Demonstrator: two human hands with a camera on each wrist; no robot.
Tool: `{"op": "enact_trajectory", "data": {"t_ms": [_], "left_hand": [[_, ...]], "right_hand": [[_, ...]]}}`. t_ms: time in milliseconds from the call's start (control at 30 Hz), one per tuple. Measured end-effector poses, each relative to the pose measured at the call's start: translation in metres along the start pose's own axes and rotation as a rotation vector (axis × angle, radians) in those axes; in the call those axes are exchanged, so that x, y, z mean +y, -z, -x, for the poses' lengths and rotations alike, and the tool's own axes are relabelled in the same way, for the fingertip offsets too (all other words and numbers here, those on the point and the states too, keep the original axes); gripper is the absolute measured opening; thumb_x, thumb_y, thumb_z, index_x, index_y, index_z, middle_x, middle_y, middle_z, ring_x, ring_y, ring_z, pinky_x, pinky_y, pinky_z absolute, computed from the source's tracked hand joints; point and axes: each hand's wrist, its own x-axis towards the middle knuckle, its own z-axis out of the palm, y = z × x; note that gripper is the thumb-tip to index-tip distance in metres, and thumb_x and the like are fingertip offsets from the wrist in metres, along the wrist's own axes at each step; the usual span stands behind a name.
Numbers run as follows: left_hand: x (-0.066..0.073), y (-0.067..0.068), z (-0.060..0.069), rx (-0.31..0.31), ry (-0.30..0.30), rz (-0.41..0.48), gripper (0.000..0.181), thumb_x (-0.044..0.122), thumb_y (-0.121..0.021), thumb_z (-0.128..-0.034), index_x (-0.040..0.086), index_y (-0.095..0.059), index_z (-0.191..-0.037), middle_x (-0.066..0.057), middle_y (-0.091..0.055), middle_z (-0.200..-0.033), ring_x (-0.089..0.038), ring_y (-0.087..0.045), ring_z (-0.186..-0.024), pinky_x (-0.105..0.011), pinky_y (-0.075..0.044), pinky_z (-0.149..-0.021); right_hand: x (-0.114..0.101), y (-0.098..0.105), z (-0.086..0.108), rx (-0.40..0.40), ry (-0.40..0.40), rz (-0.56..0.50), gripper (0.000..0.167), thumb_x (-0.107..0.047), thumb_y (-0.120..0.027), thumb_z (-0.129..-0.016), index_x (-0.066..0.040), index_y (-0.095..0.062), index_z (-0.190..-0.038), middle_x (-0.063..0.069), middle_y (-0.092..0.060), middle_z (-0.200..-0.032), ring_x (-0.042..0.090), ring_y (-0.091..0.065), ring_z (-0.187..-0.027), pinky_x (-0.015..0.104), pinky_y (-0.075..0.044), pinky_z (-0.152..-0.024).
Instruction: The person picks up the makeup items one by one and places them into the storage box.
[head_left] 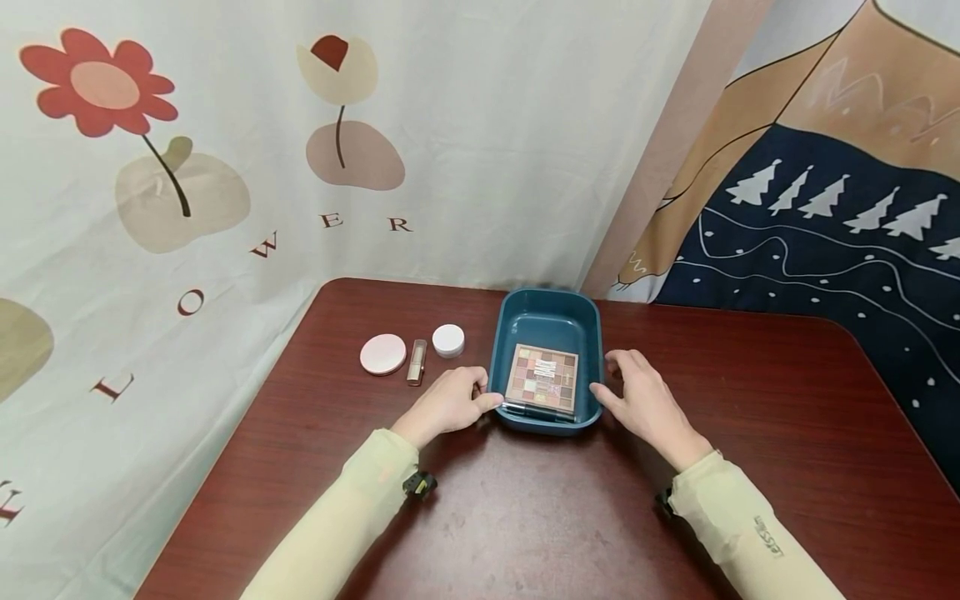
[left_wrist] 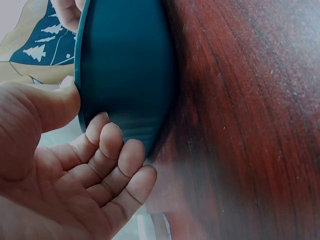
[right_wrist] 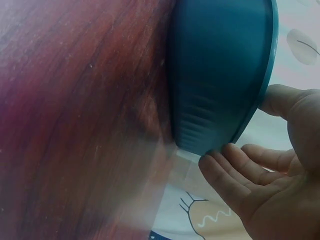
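Note:
A blue-green plastic bin [head_left: 551, 304] stands on the table between my two hands. In it lies an eyeshadow palette [head_left: 542, 377], with a dark slender tube [head_left: 536, 412] along its near edge. At the bin's left side is my left hand [head_left: 450, 402], thumb at the rim and fingers loosely bent beside the outer wall [left_wrist: 127, 65]. My right hand [head_left: 648, 404] flanks the other side. Its thumb meets the rim, while the fingers [right_wrist: 225, 175] extend near the outer wall's far end. Neither hand's fingers are closed around the bin.
Left of the bin lie a round pink compact [head_left: 383, 354], a small narrow case [head_left: 417, 362] and a round white jar [head_left: 448, 341]. The dark red wooden table [head_left: 510, 517] ends at a printed curtain [head_left: 480, 167] behind.

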Motion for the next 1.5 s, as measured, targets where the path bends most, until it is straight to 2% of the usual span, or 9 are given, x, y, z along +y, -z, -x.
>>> {"op": "enact_trajectory", "data": {"t_ms": [300,600,833,1033,1200,1500], "left_hand": [[-0.0011,-0.0009,-0.0007,0.002,0.001,-0.003,0.032,0.028,-0.074,-0.0968,0.014,-0.054,-0.076,0.002,-0.052,-0.065,-0.015,-0.05,-0.063,-0.029,-0.038,-0.06],[-0.0018,-0.0021,-0.0026,-0.001,0.002,-0.009,0.032,0.028,-0.073,-0.0972,0.014,-0.054,-0.076,0.002,-0.051,-0.065,-0.015,-0.049,-0.062,-0.029,-0.038,-0.06],[-0.0013,-0.0022,-0.0029,0.001,-0.003,-0.008,0.033,0.028,-0.074,-0.0969,0.014,-0.053,-0.076,0.002,-0.05,-0.065,-0.014,-0.048,-0.062,-0.028,-0.037,-0.06],[-0.0012,-0.0025,-0.0026,0.001,-0.005,-0.005,0.033,0.028,-0.074,-0.0969,0.014,-0.053,-0.076,0.002,-0.05,-0.065,-0.014,-0.048,-0.062,-0.028,-0.037,-0.06],[-0.0018,-0.0028,-0.0024,0.005,-0.006,-0.01,0.033,0.028,-0.074,-0.0966,0.014,-0.053,-0.075,0.003,-0.05,-0.064,-0.014,-0.048,-0.062,-0.028,-0.037,-0.059],[-0.0029,-0.002,-0.0017,0.011,-0.013,-0.022,0.034,0.029,-0.074,-0.0967,0.014,-0.053,-0.075,0.003,-0.048,-0.062,-0.013,-0.048,-0.061,-0.028,-0.037,-0.059]], "right_hand": [[0.0048,0.0002,0.0011,-0.058,-0.003,0.009,0.031,-0.024,-0.072,-0.097,0.001,-0.067,-0.115,0.014,-0.068,-0.103,0.025,-0.06,-0.086,0.045,-0.055,-0.077],[0.0075,0.0006,0.0005,-0.128,-0.004,0.009,0.029,-0.028,-0.068,-0.1,-0.002,-0.072,-0.111,0.008,-0.072,-0.095,0.02,-0.06,-0.081,0.041,-0.055,-0.075],[0.0081,0.0023,-0.0024,-0.247,-0.02,-0.017,0.026,-0.029,-0.062,-0.104,-0.008,-0.072,-0.093,0.0,-0.058,-0.069,0.015,-0.054,-0.068,0.034,-0.047,-0.065],[0.0093,0.0029,-0.0035,-0.304,-0.029,-0.054,0.029,-0.027,-0.06,-0.105,-0.009,-0.073,-0.086,0.0,-0.067,-0.07,0.013,-0.059,-0.068,0.035,-0.051,-0.069],[0.0102,0.0022,-0.0037,-0.346,-0.042,-0.081,0.034,-0.027,-0.057,-0.107,-0.008,-0.07,-0.081,-0.001,-0.065,-0.067,0.014,-0.058,-0.065,0.035,-0.051,-0.067],[0.0082,0.0001,-0.0024,-0.344,-0.052,-0.097,0.037,-0.027,-0.056,-0.108,-0.007,-0.069,-0.079,-0.001,-0.065,-0.067,0.013,-0.057,-0.064,0.033,-0.05,-0.066]]}}
